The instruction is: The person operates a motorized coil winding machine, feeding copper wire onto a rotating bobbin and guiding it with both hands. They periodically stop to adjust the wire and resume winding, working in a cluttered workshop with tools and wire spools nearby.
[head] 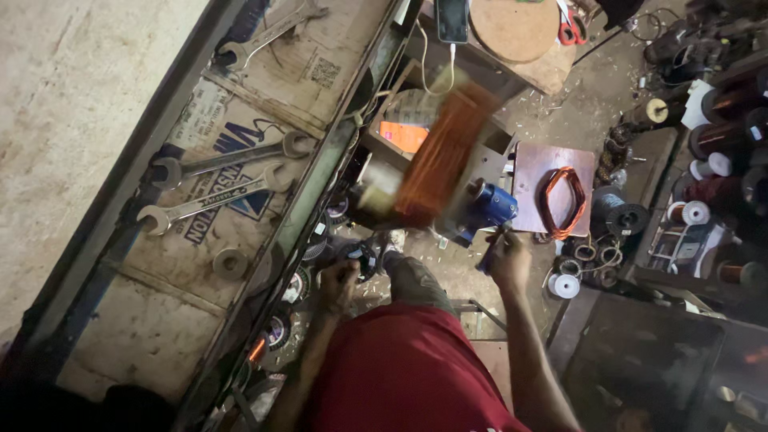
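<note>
Copper winding (442, 152), blurred orange, is spinning on a small winder (480, 204) just ahead of both hands. The right hand (509, 258) is closing around a dark crank handle (490, 254) at the winder's blue drum. The left hand (339, 282) is curling near a dark round part (360, 258); whether it is pinching wire I cannot tell, since the fingers are too dim.

Beyond the right hand, a loose orange coil (562, 202) is lying on a pinkish board (552, 184), with white spools (565, 286) near it on the floor. Further ahead a phone (452, 19) is charging beside a round wooden disc (514, 27). Past the left hand, spanners (232, 158) are resting on cardboard (240, 184).

As I judge it, the risks come from speed and clutter: wire feeding unevenly could cross over or snap, a finger near the spinning winding could be nicked, and the charging lead hanging close to the winder could be caught.
</note>
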